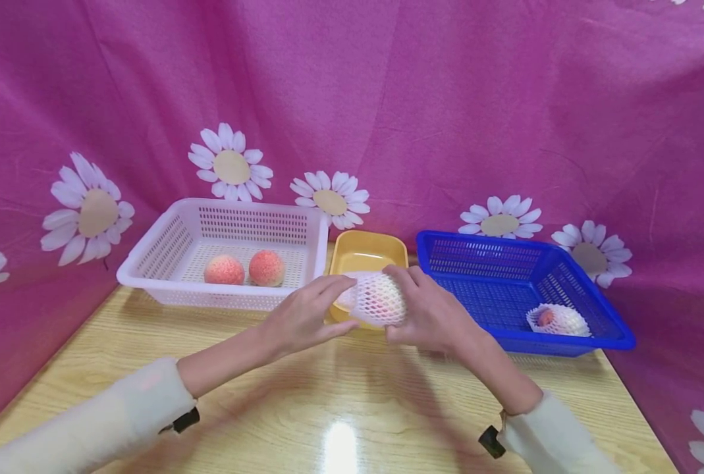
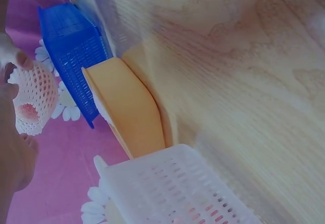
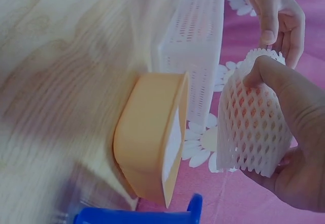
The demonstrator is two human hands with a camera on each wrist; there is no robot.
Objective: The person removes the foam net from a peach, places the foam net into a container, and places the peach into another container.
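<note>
Baskets (image 1: pixel 209 297) flank the tub (image 1: pixel 371 243), leaving passage in front.

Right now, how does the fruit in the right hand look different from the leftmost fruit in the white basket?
The held fruit is wrapped in a white foam net, while the basket fruit is bare. The held fruit is gripped by the right hand; the basket fruit lies in the white basket. Both show reddish colour.

Between the left basket (image 1: pixel 209 298), holding two peaches (image 1: pixel 267 268), and the right basket (image 1: pixel 482 296) stands a tub (image 1: pixel 375 245).
</note>
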